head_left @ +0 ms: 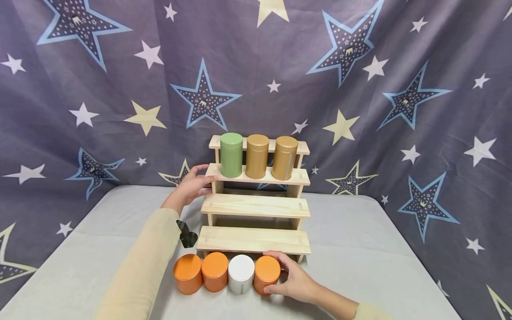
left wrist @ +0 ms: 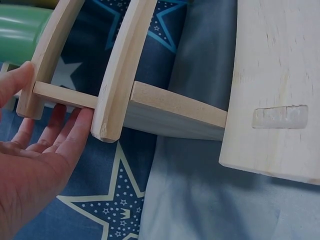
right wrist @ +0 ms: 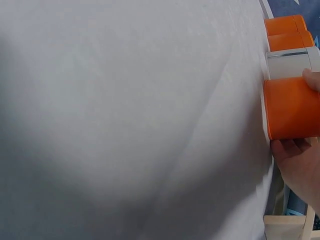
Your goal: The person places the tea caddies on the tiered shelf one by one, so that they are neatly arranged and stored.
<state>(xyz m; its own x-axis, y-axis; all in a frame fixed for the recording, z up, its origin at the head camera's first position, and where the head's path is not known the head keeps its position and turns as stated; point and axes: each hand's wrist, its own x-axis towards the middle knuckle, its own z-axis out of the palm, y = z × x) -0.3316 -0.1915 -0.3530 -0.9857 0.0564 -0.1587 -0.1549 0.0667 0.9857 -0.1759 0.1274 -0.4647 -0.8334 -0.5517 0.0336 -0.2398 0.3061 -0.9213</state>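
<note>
A stepped wooden rack (head_left: 256,205) stands on the table. My left hand (head_left: 193,188) holds its left end, thumb at the edge of the second-highest step; in the left wrist view, fingers (left wrist: 75,132) reach up against the side piece. On that step sit a green canister (head_left: 231,155) and two gold canisters (head_left: 257,158). In front of the rack, my right hand (head_left: 295,279) grips the rightmost orange canister (head_left: 266,276), thumb at the front and fingers behind. Left of it stand a white canister (head_left: 241,275) and two more orange canisters (head_left: 215,273), in a row.
The two lower steps (head_left: 252,240) are bare wood. A grey cloth (head_left: 360,266) covers the table. Close behind the rack hangs a dark curtain (head_left: 256,102) with stars. A small black device (head_left: 187,234) is strapped at the left wrist.
</note>
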